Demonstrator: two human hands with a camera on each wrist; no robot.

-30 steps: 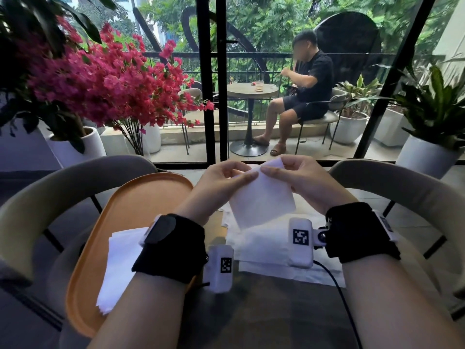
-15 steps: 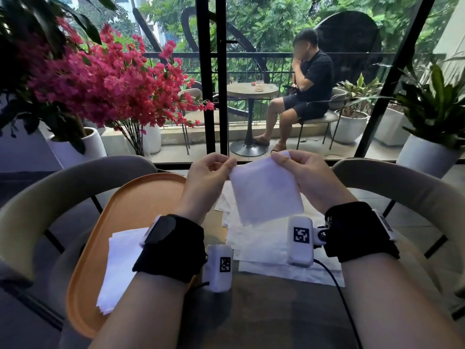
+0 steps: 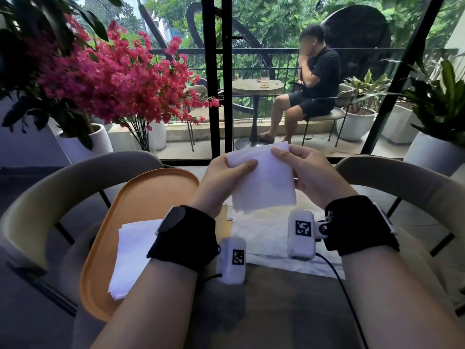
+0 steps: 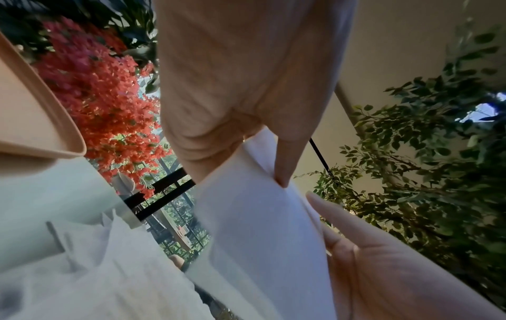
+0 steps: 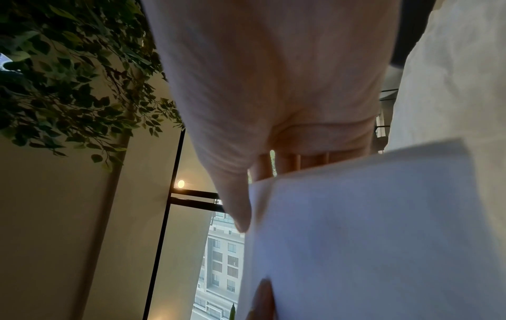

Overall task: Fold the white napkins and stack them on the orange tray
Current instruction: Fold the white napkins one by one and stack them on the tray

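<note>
A folded white napkin [image 3: 264,182] hangs in the air above the table, held at its top corners by both hands. My left hand [image 3: 226,172] pinches the upper left corner, thumb on the near face. My right hand [image 3: 302,167] pinches the upper right edge. In the left wrist view the napkin [image 4: 260,227] sits between thumb and fingers; in the right wrist view the napkin [image 5: 369,227] fills the lower right. The orange tray [image 3: 151,192] lies at the left with a stack of folded napkins [image 3: 133,255] on its near part. Unfolded napkins [image 3: 264,238] lie beneath my hands.
Two curved grey chair backs stand across the table, one on the left [image 3: 63,197] and one on the right [image 3: 402,177]. A pink flowering plant [image 3: 113,79] stands far left, a potted plant [image 3: 440,109] far right. A person [image 3: 314,81] sits on the balcony beyond the glass.
The napkin went from tilted between close-set hands to a squarer hang, with my hands spread apart to its top corners. The person outside raised a hand to the face.
</note>
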